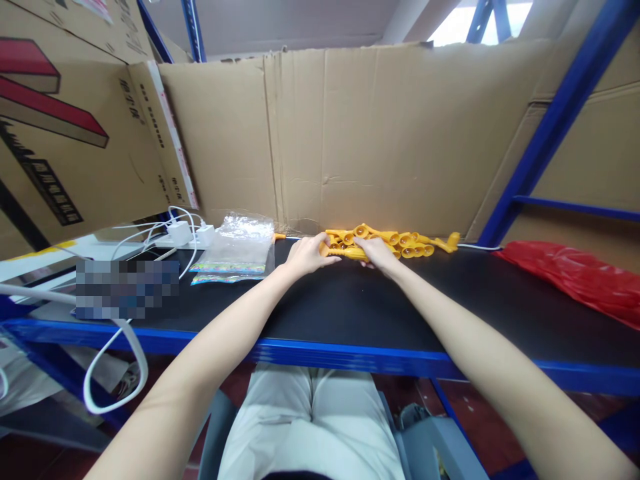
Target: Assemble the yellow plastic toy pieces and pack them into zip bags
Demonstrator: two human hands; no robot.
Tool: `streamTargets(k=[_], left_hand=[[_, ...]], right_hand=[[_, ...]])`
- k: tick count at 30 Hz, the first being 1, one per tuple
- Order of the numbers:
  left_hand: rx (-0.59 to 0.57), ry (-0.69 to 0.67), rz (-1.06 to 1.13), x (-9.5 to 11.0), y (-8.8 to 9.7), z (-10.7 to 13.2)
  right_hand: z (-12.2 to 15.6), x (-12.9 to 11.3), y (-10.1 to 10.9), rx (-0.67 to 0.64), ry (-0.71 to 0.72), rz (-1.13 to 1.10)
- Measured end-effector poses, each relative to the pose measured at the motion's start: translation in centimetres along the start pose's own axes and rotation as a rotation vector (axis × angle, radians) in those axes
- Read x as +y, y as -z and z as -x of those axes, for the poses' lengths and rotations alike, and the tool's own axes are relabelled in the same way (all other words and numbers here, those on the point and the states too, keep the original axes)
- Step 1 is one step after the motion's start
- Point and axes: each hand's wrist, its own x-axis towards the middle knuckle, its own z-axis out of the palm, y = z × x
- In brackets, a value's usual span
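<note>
A pile of yellow plastic pieces lies at the back of the black tabletop. Each piece seems to have a round, cup-like end and a thin stem. At the pile's left end, my left hand is closed around a yellow piece, its thumb stretched along the near side. My right hand grips the middle of the near row, with some fingers hidden beneath. One yellow piece sticks out at the right end. Left of my left hand lie clear plastic bags with a colourful printed edge.
Cardboard walls the back of the black tabletop. White chargers and cables crowd the left side, near a blurred-out item. A red plastic bag lies at the right. A blue metal edge runs along the front.
</note>
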Motion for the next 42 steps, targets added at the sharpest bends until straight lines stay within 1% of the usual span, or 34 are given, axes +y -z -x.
streamTargets(k=[2, 4, 5, 6, 9, 13, 17, 24, 29, 34, 39, 42], left_hand=[[-0.029, 0.04, 0.039, -0.3, -0.2, -0.1], [-0.033, 0.051, 0.062, -0.4, -0.3, -0.2], [-0.031, 0.047, 0.064, -0.5, -0.4, -0.3], [-0.028, 0.042, 0.06, -0.5, -0.4, -0.3], [-0.026, 0.037, 0.041, -0.3, -0.4, -0.2], [-0.024, 0.03, 0.04, -0.2, -0.1, -0.1], [0.006, 0.012, 0.011, -0.2, 0.0, 0.0], [0.053, -0.034, -0.048, 0.1, 0.0, 0.1], [0.057, -0.051, -0.07, 0.4, 0.2, 0.3], [0.038, -0.064, -0.083, 0.8, 0.5, 0.4], [0.0, -0.043, -0.076, 0.6, 0.5, 0.3], [-0.007, -0.035, -0.066, 0.2, 0.4, 0.2]], right_hand=[[-0.1, 0.5, 0.1, 0.076, 0.21, 0.089], [-0.1, 0.8, 0.2, 0.143, 0.391, 0.248], [-0.1, 0.9, 0.3, 0.164, 0.439, 0.33], [0.0, 0.9, 0.3, 0.181, 0.455, 0.401], [-0.1, 0.6, 0.2, 0.21, 0.404, 0.512], [-0.4, 0.2, 0.1, 0.219, 0.316, 0.504], [-0.6, 0.0, 0.1, 0.182, 0.228, 0.445], [0.0, -0.9, 0.5, 0.061, 0.072, 0.29], [0.4, -1.3, 0.6, 0.012, 0.043, 0.162], [0.4, -1.1, 0.4, -0.035, -0.086, 0.035], [0.2, -0.3, 0.1, -0.077, -0.04, -0.065], [0.1, 0.1, 0.1, -0.126, -0.052, -0.14]])
